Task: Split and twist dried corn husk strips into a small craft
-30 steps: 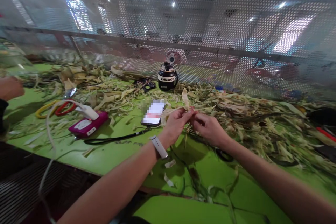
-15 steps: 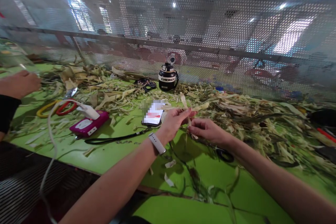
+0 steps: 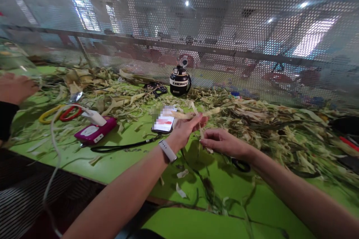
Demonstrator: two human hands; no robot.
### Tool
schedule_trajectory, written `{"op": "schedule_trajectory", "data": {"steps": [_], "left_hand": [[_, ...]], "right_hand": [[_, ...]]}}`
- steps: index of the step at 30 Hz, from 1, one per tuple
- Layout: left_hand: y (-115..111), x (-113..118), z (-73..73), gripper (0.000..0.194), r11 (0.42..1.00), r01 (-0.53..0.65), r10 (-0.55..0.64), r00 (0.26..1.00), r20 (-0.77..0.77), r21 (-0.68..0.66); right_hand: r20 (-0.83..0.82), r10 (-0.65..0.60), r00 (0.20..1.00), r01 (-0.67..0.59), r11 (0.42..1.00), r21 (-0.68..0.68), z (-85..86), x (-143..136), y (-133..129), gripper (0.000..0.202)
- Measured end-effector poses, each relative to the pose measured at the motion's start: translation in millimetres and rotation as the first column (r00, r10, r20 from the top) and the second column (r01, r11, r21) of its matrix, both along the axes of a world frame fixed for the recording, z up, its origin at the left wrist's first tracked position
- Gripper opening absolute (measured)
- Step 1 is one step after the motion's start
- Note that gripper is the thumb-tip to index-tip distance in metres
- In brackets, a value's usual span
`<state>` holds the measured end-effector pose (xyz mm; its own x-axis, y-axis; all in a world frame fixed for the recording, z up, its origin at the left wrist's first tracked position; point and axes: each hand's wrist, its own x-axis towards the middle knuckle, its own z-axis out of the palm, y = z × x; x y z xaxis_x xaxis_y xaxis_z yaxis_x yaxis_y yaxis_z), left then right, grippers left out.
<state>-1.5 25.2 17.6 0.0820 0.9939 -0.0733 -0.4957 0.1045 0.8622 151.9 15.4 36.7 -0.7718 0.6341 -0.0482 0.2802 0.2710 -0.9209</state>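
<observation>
My left hand [image 3: 183,130], with a pale watch band [image 3: 167,151] at its wrist, is closed on crossed pale corn husk strips [image 3: 212,111] between thumb and fingers. Their ends stick out to the left, upward and to the right. Just right of and below it, my right hand [image 3: 224,142] pinches the lower part of a husk strip that hangs down from the crossing. A phone [image 3: 163,120] with a lit screen lies on the green table [image 3: 126,170] to the left of my hands.
Husk scraps [image 3: 260,119] are piled at the back and right. A black flask [image 3: 178,84] stands behind. Leftward lie a purple power strip [image 3: 95,130] with a white plug, scissors [image 3: 73,111], and another person's hand [image 3: 17,87]. A perforated metal screen [image 3: 213,44] closes the back.
My right hand has shifted slightly down, and the husk strip between my hands looks straighter. My left hand has moved a little left and down. The other person's hand has moved left.
</observation>
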Motion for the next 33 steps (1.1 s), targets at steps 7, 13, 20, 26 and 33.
{"op": "schedule_trajectory", "data": {"steps": [7,13,20,26,33], "left_hand": [[2.1,1.1,-3.3,0.022,1.000,-0.010,0.010,1.000,0.020,0.008],[3.6,-4.6,-10.3,0.028,0.971,0.239,-0.233,0.963,-0.134,0.030],[-1.6,-1.9,-12.1,0.032,0.911,0.399,-0.357,0.892,-0.278,0.109],[-0.4,2.2,-14.8,0.036,0.912,0.398,-0.363,0.898,-0.249,0.104],[-4.6,1.2,-12.1,0.027,0.848,0.520,-0.463,0.822,-0.332,0.102]], "right_hand": [[0.032,0.030,0.999,-0.031,0.999,0.024,-3.8,-0.8,0.9,0.034],[0.169,-0.165,0.972,0.089,0.920,0.382,23.9,7.2,-5.2,0.031],[-0.150,-0.452,0.879,0.371,0.451,0.812,30.5,15.5,4.4,0.014],[0.028,-0.425,0.905,0.132,0.341,0.931,12.0,11.1,10.5,0.012],[-0.127,-0.580,0.804,0.163,0.009,0.987,13.5,15.7,11.0,0.010]]}}
